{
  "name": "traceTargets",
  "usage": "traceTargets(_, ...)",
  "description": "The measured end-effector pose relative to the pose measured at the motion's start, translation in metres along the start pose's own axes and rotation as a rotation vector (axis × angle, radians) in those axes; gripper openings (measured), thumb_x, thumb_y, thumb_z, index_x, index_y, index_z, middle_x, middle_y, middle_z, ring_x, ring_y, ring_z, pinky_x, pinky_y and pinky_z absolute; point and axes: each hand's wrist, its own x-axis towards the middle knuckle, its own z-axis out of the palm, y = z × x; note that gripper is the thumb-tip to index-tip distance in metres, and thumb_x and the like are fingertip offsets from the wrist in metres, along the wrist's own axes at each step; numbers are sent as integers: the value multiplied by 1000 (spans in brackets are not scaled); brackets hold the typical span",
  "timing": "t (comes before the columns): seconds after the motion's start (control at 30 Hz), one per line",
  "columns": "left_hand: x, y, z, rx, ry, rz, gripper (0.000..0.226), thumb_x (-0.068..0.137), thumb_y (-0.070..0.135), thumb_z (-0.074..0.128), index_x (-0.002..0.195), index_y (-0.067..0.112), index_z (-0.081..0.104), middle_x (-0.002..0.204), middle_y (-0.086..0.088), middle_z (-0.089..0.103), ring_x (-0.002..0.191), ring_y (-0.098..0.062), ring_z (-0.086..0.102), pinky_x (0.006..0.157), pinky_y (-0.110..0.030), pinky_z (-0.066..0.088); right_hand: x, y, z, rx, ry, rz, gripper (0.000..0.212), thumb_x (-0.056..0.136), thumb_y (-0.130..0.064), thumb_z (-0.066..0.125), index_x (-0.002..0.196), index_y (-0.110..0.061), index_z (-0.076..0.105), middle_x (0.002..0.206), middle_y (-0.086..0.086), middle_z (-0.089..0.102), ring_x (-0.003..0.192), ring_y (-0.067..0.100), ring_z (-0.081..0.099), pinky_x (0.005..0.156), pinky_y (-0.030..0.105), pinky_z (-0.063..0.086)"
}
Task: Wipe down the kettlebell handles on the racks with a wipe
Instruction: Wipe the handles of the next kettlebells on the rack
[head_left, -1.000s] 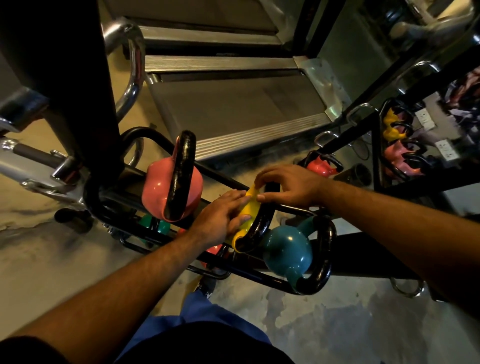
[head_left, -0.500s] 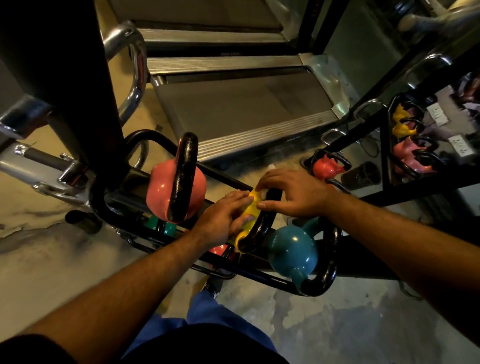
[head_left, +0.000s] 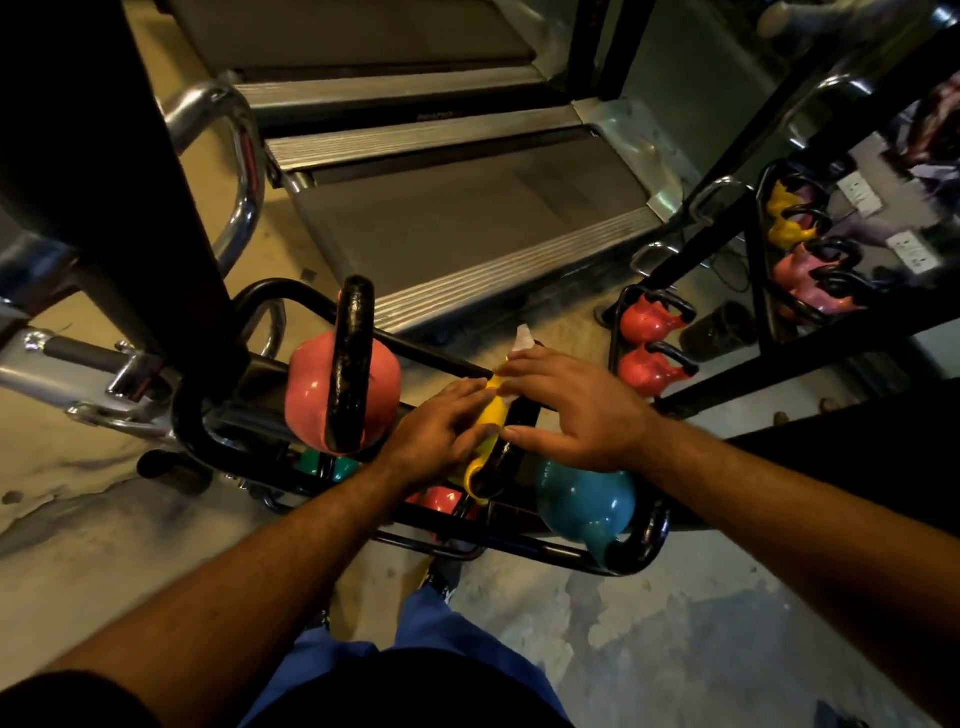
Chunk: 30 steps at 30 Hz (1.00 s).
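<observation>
Stood leftmost, a pink kettlebell (head_left: 311, 395) on the black rack (head_left: 202, 436), its black handle (head_left: 349, 364) upright, left of the fingers. Rested on the yellow kettlebell (head_left: 491, 415), the left hand (head_left: 434, 434), fingers (head_left: 467, 397) laid nearly straight and close together along the yellow side, curled round nothing visible. Ran alongside, just right of those fingers, that kettlebell's black handle (head_left: 506, 452). Lay over the handle, the right hand (head_left: 569, 402), fingers (head_left: 519, 370) stretched leftward and a little spread, thumb on the near side. Showed from under the far fingers, a white wipe (head_left: 522, 339), one corner sticking up past them; could not tell whether pinched or merely pressed down. Sat below the right wrist, a teal kettlebell (head_left: 584, 501). Stood farther right, well apart from the fingers, red kettlebells (head_left: 649, 343) on a second rack (head_left: 758, 270).
</observation>
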Motion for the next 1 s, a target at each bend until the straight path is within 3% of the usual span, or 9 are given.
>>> traceTargets(0.13, 2, 0, -2, 8, -23, -10, 63, 90, 55, 53, 145, 25, 46, 155, 3, 39, 146, -13, 30, 118, -40, 30, -20, -5, 18, 54, 172, 58, 73, 94, -63, 44, 146, -12, 50, 156, 9, 43, 150, 21, 30, 120, 45, 32)
traceTargets(0.27, 2, -3, -4, 8, -69, 39, 57, 91, 50, 52, 143, 28, 48, 152, 4, 42, 142, -13, 37, 113, -44, 38, -38, -23, 41, 38, 194, -112, 62, 97, -55, 47, 143, -15, 53, 155, 8, 45, 150, 19, 28, 124, 38, 20)
traceTargets(0.4, 5, -1, -5, 34, -71, 88, 58, 91, 46, 49, 141, 17, 51, 149, -6, 46, 141, -21, 39, 113, -49, 35, -33, -13, 43, 157, 352, 57, 66, 98, -54, 48, 147, -10, 49, 159, 9, 39, 152, 21, 24, 122, 44, 28)
traceTargets(0.57, 0, 12, -5, -127, -65, 95, 50, 89, 45, 54, 138, 36, 48, 144, 8, 49, 135, -10, 46, 112, -35, 39, -38, -23, 68, 242, 443, 21, 64, 99, -47, 48, 149, -6, 45, 159, 11, 38, 153, 21, 23, 121, 49, 28)
traceTargets(0.73, 3, 10, -5, -138, -139, 24, 45, 92, 33, 56, 135, 41, 48, 149, 4, 45, 138, -21, 43, 113, -52, 36, -29, -32, 84, 554, 601, 256, 71, 98, -48, 46, 156, -11, 31, 166, 2, 21, 155, 10, 10, 123, 46, 26)
traceTargets(0.8, 0, 21, -7, -69, -134, -75, 42, 85, 48, 58, 125, 54, 46, 146, 8, 46, 136, -16, 44, 113, -48, 38, -21, -42, 88, 673, 654, 307, 73, 97, -49, 45, 158, -13, 27, 168, 1, 17, 155, 10, 8, 123, 46, 26)
traceTargets(0.87, -2, 27, -8, -205, -128, -200, 62, 60, 80, 67, 116, 59, 51, 140, 8, 53, 134, -17, 47, 112, -44, 40, -16, -49, 92, 733, 682, 334, 77, 96, -52, 43, 159, -13, 24, 169, 2, 10, 156, 11, 4, 124, 45, 22)
traceTargets(0.9, -3, 26, -9, -271, -135, -217, 74, 50, 85, 68, 115, 55, 55, 134, 9, 57, 132, -18, 49, 110, -41, 42, -15, -50, 95, 732, 687, 317, 77, 95, -53, 43, 159, -14, 24, 169, 1, 8, 156, 11, 1, 124, 44, 20)
traceTargets(1.0, -2, 24, -10, -274, -177, -113, 54, 80, 53, 72, 130, 39, 56, 136, -4, 57, 129, -26, 52, 107, -45, 42, -17, -42, 100, 754, 707, 272, 77, 95, -53, 43, 159, -16, 23, 169, -1, 7, 155, 7, 2, 123, 37, 20)
